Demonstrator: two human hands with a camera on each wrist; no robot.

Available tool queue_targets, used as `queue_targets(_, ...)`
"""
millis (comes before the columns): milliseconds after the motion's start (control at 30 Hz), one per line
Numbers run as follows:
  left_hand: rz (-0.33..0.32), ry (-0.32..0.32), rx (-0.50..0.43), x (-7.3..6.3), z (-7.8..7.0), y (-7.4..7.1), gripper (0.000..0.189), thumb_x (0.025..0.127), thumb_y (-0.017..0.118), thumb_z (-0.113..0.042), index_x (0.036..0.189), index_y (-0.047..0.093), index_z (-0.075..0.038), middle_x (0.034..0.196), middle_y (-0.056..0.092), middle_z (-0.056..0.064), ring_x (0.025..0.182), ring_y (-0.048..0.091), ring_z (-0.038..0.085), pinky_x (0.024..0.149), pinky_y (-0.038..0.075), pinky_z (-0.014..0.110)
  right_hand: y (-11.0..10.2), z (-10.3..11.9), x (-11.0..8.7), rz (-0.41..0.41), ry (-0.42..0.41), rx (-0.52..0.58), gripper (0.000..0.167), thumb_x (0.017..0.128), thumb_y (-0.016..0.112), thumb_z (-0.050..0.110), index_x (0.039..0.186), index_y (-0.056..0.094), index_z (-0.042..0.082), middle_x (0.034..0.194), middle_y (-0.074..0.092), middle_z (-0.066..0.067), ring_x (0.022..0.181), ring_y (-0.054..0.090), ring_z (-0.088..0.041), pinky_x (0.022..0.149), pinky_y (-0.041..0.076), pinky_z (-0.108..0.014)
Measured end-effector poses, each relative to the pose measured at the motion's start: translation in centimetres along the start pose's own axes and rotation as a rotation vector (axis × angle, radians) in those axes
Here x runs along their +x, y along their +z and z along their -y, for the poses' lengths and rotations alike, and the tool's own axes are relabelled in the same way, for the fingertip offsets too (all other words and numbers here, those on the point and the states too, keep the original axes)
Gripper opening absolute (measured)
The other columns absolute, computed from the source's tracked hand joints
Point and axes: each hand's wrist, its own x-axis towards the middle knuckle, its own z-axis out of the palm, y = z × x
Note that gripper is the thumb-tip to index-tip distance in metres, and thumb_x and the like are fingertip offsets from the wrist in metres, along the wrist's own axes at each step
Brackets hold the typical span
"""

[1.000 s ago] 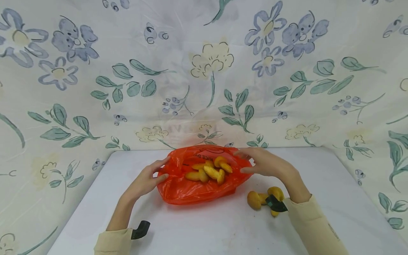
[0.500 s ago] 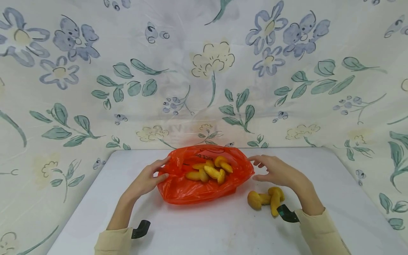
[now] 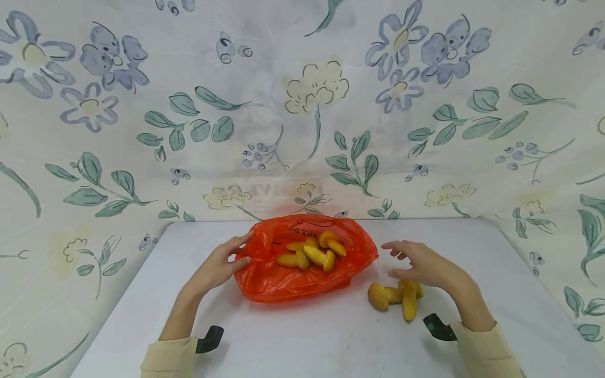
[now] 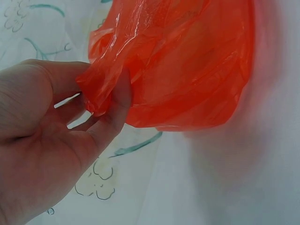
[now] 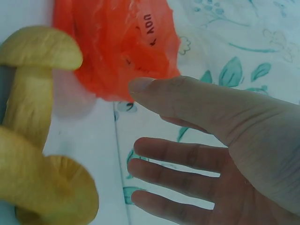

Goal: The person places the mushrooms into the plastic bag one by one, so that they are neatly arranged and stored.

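A red plastic bag (image 3: 293, 286) lies with its mouth spread wide in the head view, several yellow mushrooms (image 3: 312, 254) inside it. My left hand (image 3: 217, 266) holds the bag's left edge; the left wrist view shows the gathered plastic (image 4: 101, 89) between thumb and fingers. To the right of the bag, my right hand (image 3: 423, 265) is apart from it with nothing in its grasp, fingers relaxed. Just below that hand, two more mushrooms (image 3: 408, 304) lie on the table, large in the right wrist view, where one cap (image 5: 42, 47) faces the bag.
The white table (image 3: 307, 341) ends at a hanging cloth (image 3: 264, 121) printed with flowers and leaves. A black wrist mount sticks out from each cuff, the left mount (image 3: 210, 339) and the right mount (image 3: 439, 328).
My right hand has let go of the bag's right edge and moved right and toward me, over by the loose mushrooms. The left hand keeps its place on the bag.
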Motion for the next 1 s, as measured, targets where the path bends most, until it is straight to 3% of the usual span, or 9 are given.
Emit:
queue_targets(400,0.0,0.006,-0.006,0.1,0.0,-0.1,0.06,0.095,0.06,-0.006,0.151,0.039,-0.013,0.144,0.051,0.018,0.121,0.055,0.037,0.088,0.059,0.036,0.3,-2.1,-0.9,0.011,0.016,-0.051,0.054,0.088,0.073,0.029,0.135,0.055,0.01,0.127,0.063,-0.014,0.11,0.06,-0.031,0.088,0.057,-0.046)
queue_targets(1000,-0.004,-0.012,0.008,0.0,-0.1,0.0,0.061,0.094,0.061,-0.007,0.151,0.039,-0.014,0.145,0.05,0.017,0.123,0.054,0.038,0.089,0.059,0.038,0.5,-3.0,-2.5,0.087,0.086,-0.005,0.057,0.086,0.074,0.037,0.133,0.056,0.01,0.112,0.065,-0.008,0.097,0.06,-0.021,0.08,0.058,-0.04)
